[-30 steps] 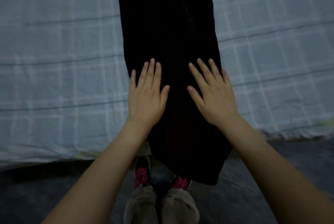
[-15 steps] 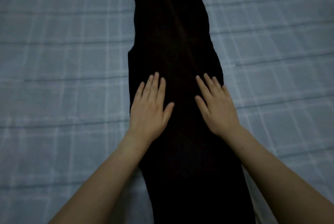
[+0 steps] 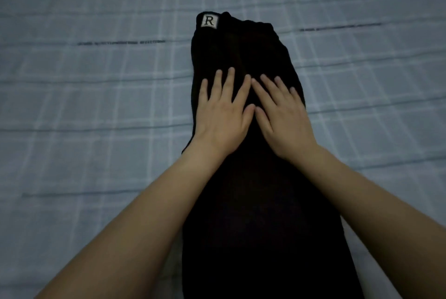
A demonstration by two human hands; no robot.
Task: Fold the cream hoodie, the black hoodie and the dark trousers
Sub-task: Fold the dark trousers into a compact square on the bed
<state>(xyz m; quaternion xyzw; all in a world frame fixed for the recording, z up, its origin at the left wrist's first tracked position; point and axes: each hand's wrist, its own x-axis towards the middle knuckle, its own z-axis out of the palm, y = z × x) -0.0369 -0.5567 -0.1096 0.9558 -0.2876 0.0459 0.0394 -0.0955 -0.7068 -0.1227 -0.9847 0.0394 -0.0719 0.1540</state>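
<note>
Two flat, spread hands, my left hand (image 3: 222, 115) and right hand (image 3: 282, 117), have slid up the dark trousers (image 3: 253, 202) and met below the waistband (image 3: 241, 24). The garment runs inward from the bed's (image 3: 96, 105) near edge, smoothed and probably ready for folding.

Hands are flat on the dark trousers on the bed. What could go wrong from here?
1. The left hand and right hand press close together along the middle of the dark trousers, so the side edges are free and could bunch or skew if the palms slide.
2. The checked sheet may drag and wrinkle with them.
3. In this dim light the black fabric hides creases, so a crooked fold could go unnoticed.
</note>
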